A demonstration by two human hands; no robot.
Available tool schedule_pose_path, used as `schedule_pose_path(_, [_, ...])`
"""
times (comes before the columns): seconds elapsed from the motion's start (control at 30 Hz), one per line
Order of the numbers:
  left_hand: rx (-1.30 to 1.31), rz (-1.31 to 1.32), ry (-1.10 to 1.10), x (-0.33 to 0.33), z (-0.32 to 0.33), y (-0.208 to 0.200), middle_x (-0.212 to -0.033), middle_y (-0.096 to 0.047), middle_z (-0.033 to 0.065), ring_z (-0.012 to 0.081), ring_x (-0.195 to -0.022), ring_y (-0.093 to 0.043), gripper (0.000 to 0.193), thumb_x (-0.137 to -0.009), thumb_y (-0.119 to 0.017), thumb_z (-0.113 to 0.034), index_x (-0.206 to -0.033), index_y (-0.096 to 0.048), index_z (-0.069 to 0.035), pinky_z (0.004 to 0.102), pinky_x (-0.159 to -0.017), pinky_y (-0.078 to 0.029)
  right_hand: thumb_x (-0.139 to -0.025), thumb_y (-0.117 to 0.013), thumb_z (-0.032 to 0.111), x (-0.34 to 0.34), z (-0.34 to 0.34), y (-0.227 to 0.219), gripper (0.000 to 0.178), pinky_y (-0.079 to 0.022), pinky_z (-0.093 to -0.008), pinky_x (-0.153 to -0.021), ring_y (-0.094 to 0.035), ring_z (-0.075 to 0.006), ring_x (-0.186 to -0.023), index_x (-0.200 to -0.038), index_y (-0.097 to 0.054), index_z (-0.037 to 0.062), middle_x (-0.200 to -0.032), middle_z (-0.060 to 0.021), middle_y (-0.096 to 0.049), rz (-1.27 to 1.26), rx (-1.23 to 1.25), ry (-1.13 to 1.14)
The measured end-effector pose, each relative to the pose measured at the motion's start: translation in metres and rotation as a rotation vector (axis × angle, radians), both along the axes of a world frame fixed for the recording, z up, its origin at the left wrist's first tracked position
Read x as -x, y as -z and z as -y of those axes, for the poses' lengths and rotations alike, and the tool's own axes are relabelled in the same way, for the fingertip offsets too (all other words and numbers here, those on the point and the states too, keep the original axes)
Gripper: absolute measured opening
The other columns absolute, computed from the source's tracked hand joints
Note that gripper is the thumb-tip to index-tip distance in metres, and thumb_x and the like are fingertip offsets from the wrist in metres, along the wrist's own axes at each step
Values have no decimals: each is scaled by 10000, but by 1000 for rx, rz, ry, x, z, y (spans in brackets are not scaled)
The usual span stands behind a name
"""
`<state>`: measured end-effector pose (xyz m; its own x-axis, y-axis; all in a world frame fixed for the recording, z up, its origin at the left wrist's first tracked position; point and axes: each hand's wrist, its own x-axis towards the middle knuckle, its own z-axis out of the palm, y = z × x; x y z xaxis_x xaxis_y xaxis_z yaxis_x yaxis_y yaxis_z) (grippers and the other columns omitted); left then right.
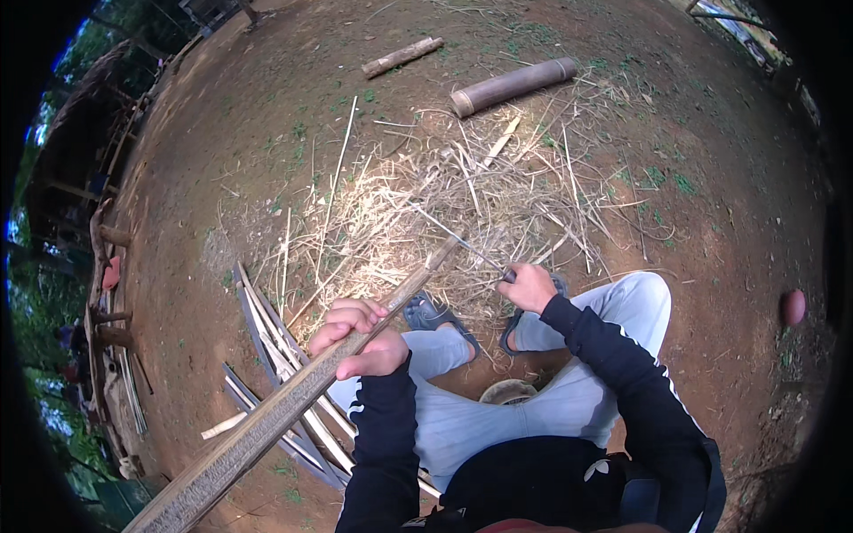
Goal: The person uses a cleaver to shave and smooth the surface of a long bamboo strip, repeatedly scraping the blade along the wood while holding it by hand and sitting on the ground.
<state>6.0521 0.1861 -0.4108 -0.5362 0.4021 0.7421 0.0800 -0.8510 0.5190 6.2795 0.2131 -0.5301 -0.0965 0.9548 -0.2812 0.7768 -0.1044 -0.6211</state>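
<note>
We're likely whittling pole [267,422]: left hand [360,342] gripping it, right hand [530,289] holding knife [484,257] at pole tip; next stroke probably needing steadiness.

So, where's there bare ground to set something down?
Mostly bare soil lies between the right knee and the reddish round object, and at upper left between the short log and wooden rail. It's crowded around the knife, over piled shavings, and under the pole, among split strips.

Brown dirt ground [729,195], green foliage [49,404]
</note>
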Motion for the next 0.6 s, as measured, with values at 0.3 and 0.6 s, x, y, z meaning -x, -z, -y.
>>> schedule_pose_path(0.3, [6,-139,56,-35,30,-3,-672,-355,36,161,-547,-389,562,-890,-358,-664,-1011,-376,-116,274,-415,-389,-700,-635,290,11,13,-1,292,-521,-470,-669,-636,-407,-706,-824,-647,27,-702,-197,-644,-231,45,-88])
schedule_pose_path(0.6, [-35,-154,193,-36,24,-3,-698,-350,39,161,-560,-386,536,-902,-339,-653,-999,-362,-127,297,-453,-372,-658,-640,227,11,19,-17,240,-498,-479,-584,-619,-386,-647,-819,-613,52,-660,-178,-619,-310,-108,-138])
